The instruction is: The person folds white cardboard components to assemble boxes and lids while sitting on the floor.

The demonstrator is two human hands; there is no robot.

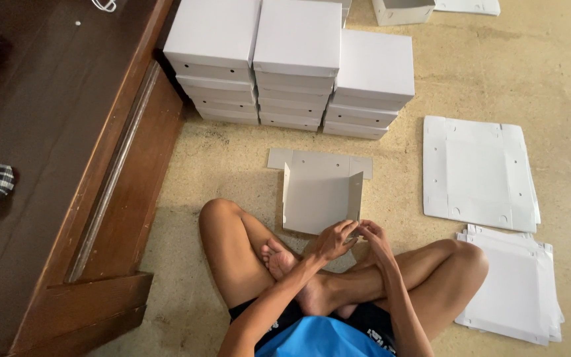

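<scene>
I sit cross-legged on the floor with a partly folded white cardboard box blank [318,188] in front of me. Its two side flaps stand up and its far flap lies flat. My left hand [334,239] and my right hand [373,237] meet at the blank's near right corner, fingers pinching the cardboard edge there. My bare foot [277,259] rests just below my left hand.
Three stacks of finished white boxes [295,63] stand ahead. A flat blank [478,173] lies at the right, with a pile of flat blanks [513,285] by my right knee. A dark wooden platform [67,152] runs along the left. Another open box [401,10] sits at the top.
</scene>
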